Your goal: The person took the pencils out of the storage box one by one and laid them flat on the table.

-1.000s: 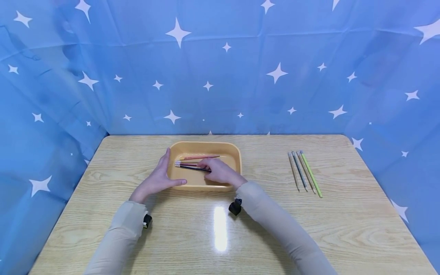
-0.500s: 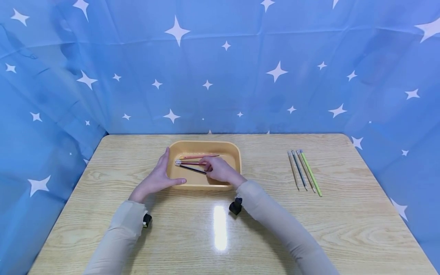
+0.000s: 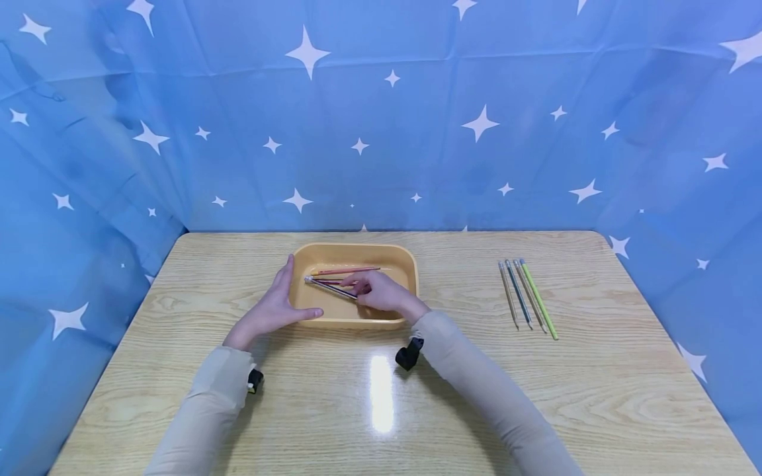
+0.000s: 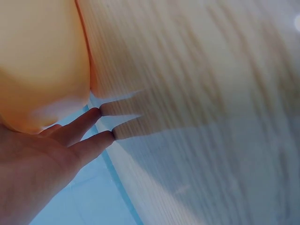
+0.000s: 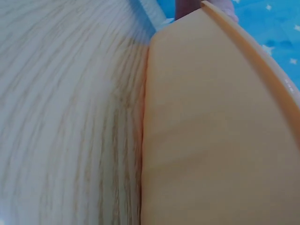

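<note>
- From the head: spread round the tray [image 3: 351, 324] at nine o'clock with the left hand [image 3: 276, 307]; curled by the dark pencil [image 3: 333, 288], inside the tray from ten o'clock to the middle, with the right hand [image 3: 383, 292]; cannot tell if pinching it;
- likely light, stiff and rolls easily; best pinched mid-stick;
- From the left wrist: holding the left hand spread at eight o'clock, by the tray;
- From the right wrist: showing the tray's side at three o'clock; hiding the pencil.

Starry blue cloth [image 3: 405, 142] hangs behind the table [image 3: 458, 284]
</note>
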A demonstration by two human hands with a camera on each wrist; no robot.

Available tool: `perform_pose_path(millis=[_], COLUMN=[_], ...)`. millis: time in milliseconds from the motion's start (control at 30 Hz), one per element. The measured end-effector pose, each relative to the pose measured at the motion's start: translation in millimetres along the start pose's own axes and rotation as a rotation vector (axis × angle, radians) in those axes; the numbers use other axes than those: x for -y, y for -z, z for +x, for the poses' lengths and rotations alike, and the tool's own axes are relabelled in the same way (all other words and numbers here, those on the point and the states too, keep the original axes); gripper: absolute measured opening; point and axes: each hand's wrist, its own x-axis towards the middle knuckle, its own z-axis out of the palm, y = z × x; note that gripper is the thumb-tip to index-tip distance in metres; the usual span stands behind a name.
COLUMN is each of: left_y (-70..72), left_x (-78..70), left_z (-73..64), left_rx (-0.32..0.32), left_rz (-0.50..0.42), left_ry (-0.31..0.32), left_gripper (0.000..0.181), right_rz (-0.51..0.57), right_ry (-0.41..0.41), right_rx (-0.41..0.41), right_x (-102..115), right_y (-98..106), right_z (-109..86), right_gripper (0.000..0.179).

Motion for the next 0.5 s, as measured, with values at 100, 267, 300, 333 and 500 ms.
perform_pose_path(millis=[100, 267, 300, 333, 500], left_y=[0.2, 0.0, -0.1, -0.1, 0.0], left_x=[-0.7, -1.5, -1.7, -1.9, -1.4], left_z=[0.1, 0.5, 0.3, 0.3, -1.0], left_rx=[-0.004, -0.011, -0.011, -0.01, -0.004], left_rz=[-0.003, -0.01, -0.008, -0.007, -0.006], left_ry=[-0.005, -0.012, -0.011, -0.008, 0.005], left_gripper=[0.129, 0.129, 0.129, 0.129, 0.13], right_rz=[0.04, 0.093, 0.112, 0.125, 0.15], right_ry=[0.01, -0.01, -0.017, -0.018, -0.027], right_rx=[-0.014, -0.045, -0.048, -0.051, -0.06], right_x=[-1.0, -0.3, 0.6, 1.5, 6.6], right_y=[0.3, 1.5, 2.0, 2.6, 6.7], right_z=[-0.3, -1.9, -2.7, -3.7, -8.9], right_gripper=[0.053, 0.054, 0.053, 0.051, 0.045])
